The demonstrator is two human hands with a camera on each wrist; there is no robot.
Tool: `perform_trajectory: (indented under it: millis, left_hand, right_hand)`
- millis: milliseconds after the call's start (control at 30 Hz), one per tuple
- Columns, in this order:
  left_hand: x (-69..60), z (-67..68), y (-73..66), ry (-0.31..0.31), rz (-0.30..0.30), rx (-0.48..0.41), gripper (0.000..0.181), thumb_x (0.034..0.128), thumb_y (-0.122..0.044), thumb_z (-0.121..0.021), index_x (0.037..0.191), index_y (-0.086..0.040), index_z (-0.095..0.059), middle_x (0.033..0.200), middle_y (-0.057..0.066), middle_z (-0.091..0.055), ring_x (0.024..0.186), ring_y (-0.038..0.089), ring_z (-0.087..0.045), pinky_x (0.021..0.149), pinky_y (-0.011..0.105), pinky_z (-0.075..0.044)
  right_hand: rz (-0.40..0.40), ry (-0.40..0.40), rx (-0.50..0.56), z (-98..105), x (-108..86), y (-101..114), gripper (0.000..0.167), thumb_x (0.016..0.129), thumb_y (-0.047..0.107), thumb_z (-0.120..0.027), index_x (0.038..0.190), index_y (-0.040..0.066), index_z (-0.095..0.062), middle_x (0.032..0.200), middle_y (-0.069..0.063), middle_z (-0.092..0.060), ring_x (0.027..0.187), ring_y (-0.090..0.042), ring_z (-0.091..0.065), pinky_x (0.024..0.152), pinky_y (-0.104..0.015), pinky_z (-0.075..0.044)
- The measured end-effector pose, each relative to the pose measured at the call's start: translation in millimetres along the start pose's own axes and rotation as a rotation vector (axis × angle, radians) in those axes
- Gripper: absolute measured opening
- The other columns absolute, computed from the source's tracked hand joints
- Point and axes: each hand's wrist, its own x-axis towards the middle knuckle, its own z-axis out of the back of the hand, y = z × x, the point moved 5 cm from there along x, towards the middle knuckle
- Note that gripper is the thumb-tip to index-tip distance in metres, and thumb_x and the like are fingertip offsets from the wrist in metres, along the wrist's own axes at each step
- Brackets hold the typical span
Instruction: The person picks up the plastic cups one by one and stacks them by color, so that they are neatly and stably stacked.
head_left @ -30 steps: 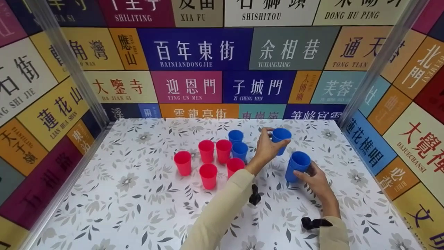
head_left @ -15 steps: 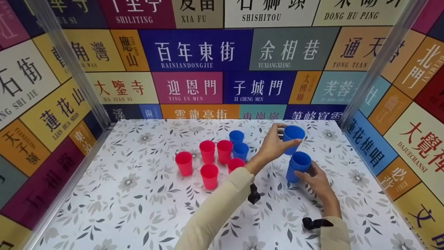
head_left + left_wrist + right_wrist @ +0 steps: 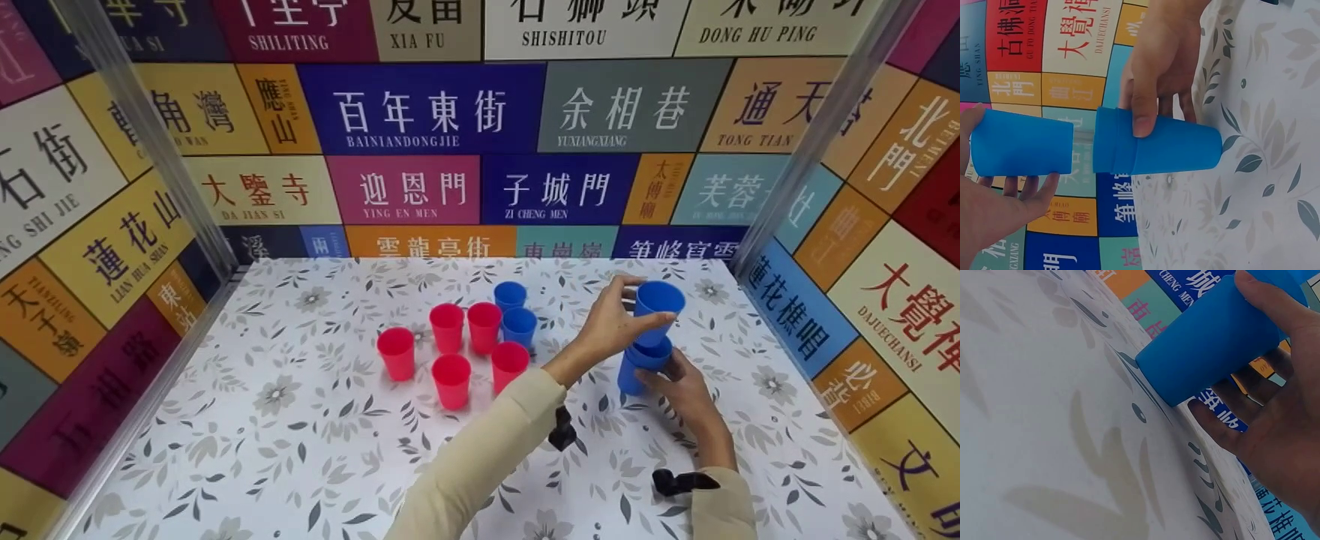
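Observation:
My left hand [image 3: 615, 322] holds a blue cup [image 3: 658, 309] in the air, its base just above the mouth of a nested blue stack [image 3: 636, 371]. In the left wrist view a small gap shows between the held cup [image 3: 1023, 143] and the stack [image 3: 1174, 145]. My right hand [image 3: 686, 394] grips that stack around its side, thumb on the near face. In the right wrist view the lower blue cup [image 3: 1207, 343] is tilted against the table surface, with the right hand's [image 3: 1280, 399] fingers around it.
Left of the hands stand two blue cups [image 3: 510, 295] [image 3: 518, 327], one behind the other. Several red cups [image 3: 451, 381] stand beside them on the floral tabletop [image 3: 300, 450]. Walls with coloured sign panels [image 3: 420, 105] enclose the table at the back and sides.
My left hand has carried its blue cup to the right, from left of the stack to over the stack's mouth. The right hand has kept its grip in the same place.

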Motion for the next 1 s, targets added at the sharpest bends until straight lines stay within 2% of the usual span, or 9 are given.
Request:
perform_trajectory:
  millis: [367,533,733,1000]
  left_hand:
    - [-1.5,-11.5,14.4,0.011,0.036,-0.027,0.063,0.0844,-0.039,-0.080,0.138,-0.023,-0.051,0.131,0.000,-0.059,0.114,0.008,-0.059,0.095,0.027,-0.053]
    - [-0.8,-13.8,19.2,0.000,0.052,0.013,0.065,0.0851,-0.038,-0.080,0.141,-0.022,-0.050,0.136,0.002,-0.057,0.123,0.013,-0.058,0.099,0.030,-0.053]
    - [-0.1,-8.7,22.6,-0.041,0.062,0.053,0.071,0.0831,-0.035,-0.082,0.145,-0.024,-0.049,0.143,0.005,-0.056,0.132,0.019,-0.054,0.105,0.032,-0.050]
    - [0.4,3.5,27.3,-0.044,0.056,0.032,0.070,0.0850,-0.033,-0.081,0.145,-0.021,-0.048,0.144,0.006,-0.055,0.135,0.022,-0.052,0.104,0.034,-0.051]
  right_hand:
    - [0.014,-0.001,-0.011,-2.4,-0.1,0.6,0.089,0.093,0.039,-0.070,0.160,0.011,-0.019,0.159,-0.026,-0.033,0.148,-0.045,-0.031,0.121,-0.062,-0.024]
    - [0.015,0.002,-0.005,-2.8,-0.2,0.1,0.089,0.093,0.040,-0.070,0.160,0.012,-0.019,0.159,-0.025,-0.033,0.148,-0.044,-0.031,0.121,-0.062,-0.025]
    - [0.019,0.000,-0.004,-2.4,0.0,1.1,0.085,0.094,0.036,-0.070,0.160,0.011,-0.022,0.157,-0.025,-0.037,0.147,-0.041,-0.036,0.119,-0.057,-0.031]
    - [0.001,0.005,0.034,-1.0,-0.2,1.5,0.087,0.094,0.032,-0.070,0.161,0.010,-0.018,0.159,-0.026,-0.034,0.149,-0.041,-0.032,0.122,-0.058,-0.027]
